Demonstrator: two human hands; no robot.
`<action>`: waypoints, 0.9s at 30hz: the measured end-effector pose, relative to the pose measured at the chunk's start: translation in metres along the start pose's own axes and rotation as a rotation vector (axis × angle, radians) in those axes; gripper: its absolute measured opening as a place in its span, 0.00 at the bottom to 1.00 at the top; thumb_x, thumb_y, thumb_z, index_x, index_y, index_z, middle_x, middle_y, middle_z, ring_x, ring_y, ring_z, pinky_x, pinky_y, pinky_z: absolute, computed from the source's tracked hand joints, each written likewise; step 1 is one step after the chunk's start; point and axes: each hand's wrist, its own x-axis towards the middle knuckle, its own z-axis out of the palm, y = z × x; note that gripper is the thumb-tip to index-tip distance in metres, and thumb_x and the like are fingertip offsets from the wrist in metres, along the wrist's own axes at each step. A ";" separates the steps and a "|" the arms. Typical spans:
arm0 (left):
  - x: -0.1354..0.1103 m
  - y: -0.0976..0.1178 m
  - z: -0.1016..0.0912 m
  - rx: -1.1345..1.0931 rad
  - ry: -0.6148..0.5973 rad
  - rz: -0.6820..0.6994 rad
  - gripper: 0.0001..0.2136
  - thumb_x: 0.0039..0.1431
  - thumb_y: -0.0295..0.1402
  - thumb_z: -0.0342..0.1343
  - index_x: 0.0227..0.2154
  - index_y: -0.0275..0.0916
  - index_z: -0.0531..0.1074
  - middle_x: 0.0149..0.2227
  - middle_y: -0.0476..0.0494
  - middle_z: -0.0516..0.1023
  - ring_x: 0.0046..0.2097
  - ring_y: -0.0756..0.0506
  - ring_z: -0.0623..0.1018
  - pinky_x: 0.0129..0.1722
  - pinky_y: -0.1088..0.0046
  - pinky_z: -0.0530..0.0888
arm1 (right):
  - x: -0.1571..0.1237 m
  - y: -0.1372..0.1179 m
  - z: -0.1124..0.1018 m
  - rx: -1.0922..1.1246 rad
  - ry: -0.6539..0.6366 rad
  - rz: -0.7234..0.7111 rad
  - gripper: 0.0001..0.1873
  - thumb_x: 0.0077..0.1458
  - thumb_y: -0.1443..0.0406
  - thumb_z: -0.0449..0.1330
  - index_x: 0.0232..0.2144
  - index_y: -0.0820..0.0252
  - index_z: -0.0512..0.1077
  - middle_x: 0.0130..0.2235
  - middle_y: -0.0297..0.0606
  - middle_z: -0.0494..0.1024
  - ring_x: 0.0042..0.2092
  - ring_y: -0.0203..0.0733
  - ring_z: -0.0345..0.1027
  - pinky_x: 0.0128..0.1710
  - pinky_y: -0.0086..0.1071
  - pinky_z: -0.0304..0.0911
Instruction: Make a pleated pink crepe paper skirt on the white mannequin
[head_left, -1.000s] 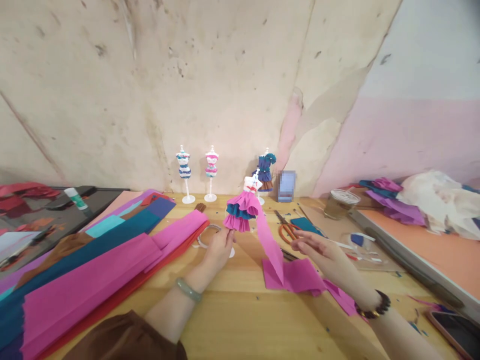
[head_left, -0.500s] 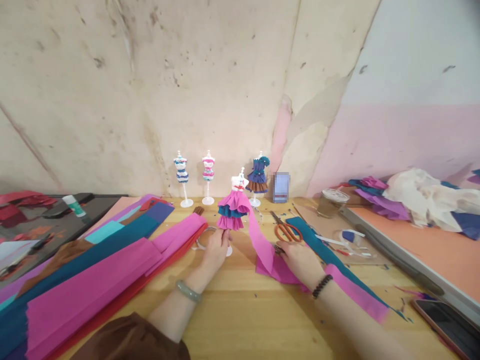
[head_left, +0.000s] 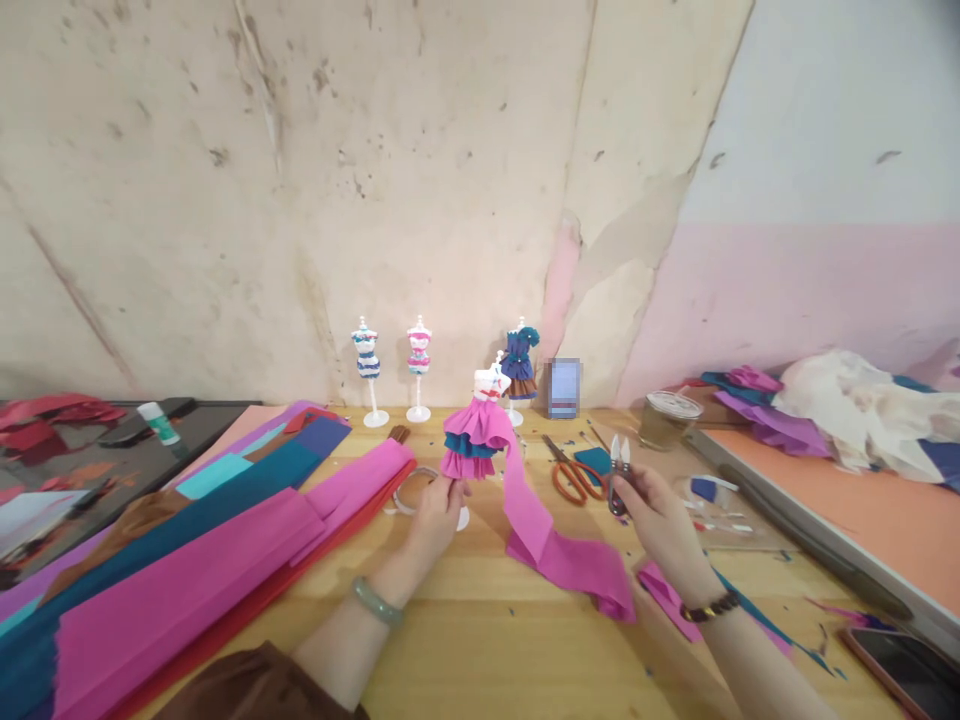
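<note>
My left hand (head_left: pixel 439 510) is closed around the stand of a small dress form (head_left: pixel 491 385), just under its skirt. The form leans to the right. It wears a tiered skirt (head_left: pixel 474 440) of pink and teal crepe paper. A long pink crepe paper strip (head_left: pixel 529 515) trails from the waist onto the table. To the right, my right hand (head_left: pixel 660 515) grips a pair of thread snips (head_left: pixel 619 475), blades pointing up, apart from the strip. Orange-handled scissors (head_left: pixel 574 475) lie left of the snips.
Several folded crepe paper lengths (head_left: pixel 217 560) cover the left of the table. Two dress forms (head_left: pixel 366 370) stand by the wall, and one in a blue dress (head_left: pixel 519 360) is behind mine. A tape roll (head_left: pixel 412 490), a lidded jar (head_left: pixel 670 415) and a phone (head_left: pixel 907 660) lie around.
My right hand has moved right and lifted off the pink strip, bringing the thread snips into full view. My left hand still holds the dress form, which leans more to the right.
</note>
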 end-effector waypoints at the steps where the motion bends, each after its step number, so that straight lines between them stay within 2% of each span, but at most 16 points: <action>1: -0.001 0.001 0.000 -0.007 0.002 -0.005 0.14 0.64 0.35 0.42 0.31 0.38 0.72 0.29 0.41 0.78 0.34 0.43 0.78 0.38 0.67 0.72 | -0.003 -0.006 0.000 0.057 -0.020 0.010 0.18 0.53 0.50 0.57 0.34 0.58 0.69 0.28 0.38 0.76 0.28 0.43 0.68 0.28 0.35 0.64; 4: -0.002 0.004 0.001 -0.024 0.018 -0.026 0.14 0.64 0.35 0.43 0.31 0.38 0.72 0.29 0.42 0.78 0.34 0.44 0.78 0.37 0.68 0.72 | -0.013 -0.024 0.006 0.210 -0.095 0.055 0.15 0.52 0.51 0.59 0.32 0.57 0.68 0.25 0.35 0.75 0.25 0.40 0.65 0.25 0.33 0.61; 7: -0.001 0.002 0.002 -0.040 0.050 -0.057 0.14 0.63 0.34 0.42 0.32 0.37 0.72 0.28 0.42 0.78 0.32 0.44 0.78 0.36 0.68 0.72 | -0.019 -0.048 0.019 0.404 -0.184 0.139 0.10 0.51 0.58 0.63 0.30 0.56 0.67 0.21 0.29 0.68 0.21 0.33 0.57 0.22 0.28 0.54; 9: 0.001 -0.002 0.003 -0.052 0.084 -0.084 0.15 0.64 0.35 0.42 0.32 0.37 0.73 0.28 0.42 0.78 0.33 0.43 0.78 0.36 0.67 0.72 | -0.021 -0.069 0.031 0.447 -0.240 0.157 0.12 0.48 0.59 0.64 0.28 0.56 0.65 0.19 0.25 0.62 0.20 0.30 0.49 0.20 0.27 0.47; 12: 0.003 -0.007 0.005 -0.071 0.137 -0.125 0.16 0.65 0.37 0.42 0.31 0.37 0.72 0.28 0.41 0.78 0.33 0.43 0.78 0.36 0.67 0.72 | -0.021 -0.103 0.054 0.431 -0.349 0.199 0.18 0.44 0.53 0.67 0.26 0.56 0.64 0.19 0.23 0.58 0.20 0.29 0.46 0.20 0.26 0.43; 16: 0.006 -0.011 0.006 -0.093 0.193 -0.166 0.18 0.66 0.39 0.40 0.29 0.38 0.71 0.27 0.41 0.78 0.31 0.42 0.78 0.36 0.65 0.72 | -0.020 -0.132 0.080 0.525 -0.509 0.246 0.28 0.42 0.41 0.64 0.28 0.59 0.68 0.21 0.26 0.60 0.19 0.28 0.47 0.20 0.26 0.41; 21: 0.007 -0.017 0.008 -0.106 0.244 -0.178 0.19 0.66 0.40 0.40 0.28 0.38 0.71 0.27 0.41 0.78 0.31 0.42 0.78 0.35 0.66 0.71 | -0.020 -0.131 0.102 0.661 -0.575 0.324 0.28 0.43 0.42 0.66 0.32 0.59 0.70 0.23 0.25 0.61 0.19 0.25 0.47 0.19 0.24 0.40; 27: 0.007 -0.017 0.008 -0.106 0.249 -0.157 0.19 0.66 0.40 0.41 0.27 0.38 0.72 0.27 0.41 0.78 0.31 0.42 0.78 0.35 0.66 0.70 | -0.025 -0.120 0.108 0.594 -0.614 0.301 0.29 0.47 0.39 0.61 0.33 0.58 0.66 0.19 0.22 0.62 0.14 0.25 0.46 0.13 0.24 0.43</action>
